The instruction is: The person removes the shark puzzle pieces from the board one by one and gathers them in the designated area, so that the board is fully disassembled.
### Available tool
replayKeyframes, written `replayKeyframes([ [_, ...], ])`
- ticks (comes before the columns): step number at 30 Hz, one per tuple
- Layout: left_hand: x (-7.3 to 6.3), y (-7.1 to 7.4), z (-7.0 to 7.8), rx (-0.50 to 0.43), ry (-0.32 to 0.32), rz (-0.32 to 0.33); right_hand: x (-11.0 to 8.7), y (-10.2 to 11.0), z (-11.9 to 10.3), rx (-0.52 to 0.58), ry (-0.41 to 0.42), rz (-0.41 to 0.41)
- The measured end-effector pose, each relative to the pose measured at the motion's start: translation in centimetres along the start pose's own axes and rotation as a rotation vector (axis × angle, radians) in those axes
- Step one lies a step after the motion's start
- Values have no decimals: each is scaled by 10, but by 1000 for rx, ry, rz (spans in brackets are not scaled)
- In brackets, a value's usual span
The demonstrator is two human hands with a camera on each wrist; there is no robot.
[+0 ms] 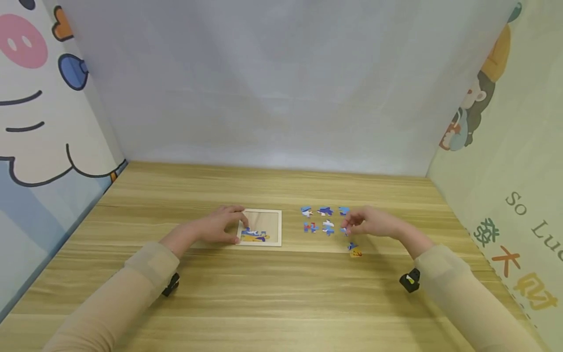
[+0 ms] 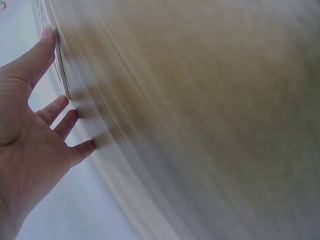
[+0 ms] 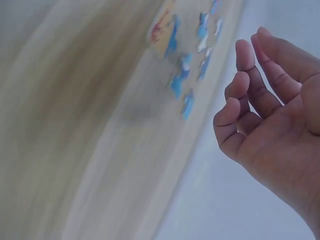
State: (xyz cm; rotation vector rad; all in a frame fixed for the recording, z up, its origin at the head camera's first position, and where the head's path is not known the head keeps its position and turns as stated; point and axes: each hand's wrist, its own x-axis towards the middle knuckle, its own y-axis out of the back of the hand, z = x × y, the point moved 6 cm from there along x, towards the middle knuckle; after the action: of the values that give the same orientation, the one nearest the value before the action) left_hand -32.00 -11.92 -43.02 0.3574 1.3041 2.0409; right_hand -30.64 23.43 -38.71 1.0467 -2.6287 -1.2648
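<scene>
My left hand (image 1: 215, 226) rests at the left side of a shallow wooden puzzle tray (image 1: 279, 227), its thumb at the near left corner and its fingers reaching over the rim. Joined jigsaw pieces (image 1: 255, 237) in yellow, blue and purple lie along the tray's near edge. To the right, my right hand (image 1: 367, 221) hovers beside the loose pieces with fingers loosely bent. Nothing shows between its thumb and fingers in the right wrist view. Its fingertips partly cover a blue piece (image 1: 344, 230) in the head view. A yellow and blue piece (image 1: 354, 250) lies just nearer.
Loose jigsaw pieces lie in rough rows between tray and right hand, among them a purple one (image 1: 325, 211), a red and blue one (image 1: 311, 227) and a light blue one (image 1: 328, 228). A pale curtain (image 1: 272, 98) hangs behind the wooden table (image 1: 264, 298); printed panels flank it.
</scene>
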Motion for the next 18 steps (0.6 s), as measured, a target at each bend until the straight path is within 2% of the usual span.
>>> replayKeyframes([
  [7,2,0,-1,-3,-11,-7,19,1,-25,-11,44,41],
  [14,3,-1,-2,-7,-23,-13,39,-4,-53,-113,71,97],
  [18,2,-3,-4,-4,-33,-16,51,-11,-66,-131,97,107],
])
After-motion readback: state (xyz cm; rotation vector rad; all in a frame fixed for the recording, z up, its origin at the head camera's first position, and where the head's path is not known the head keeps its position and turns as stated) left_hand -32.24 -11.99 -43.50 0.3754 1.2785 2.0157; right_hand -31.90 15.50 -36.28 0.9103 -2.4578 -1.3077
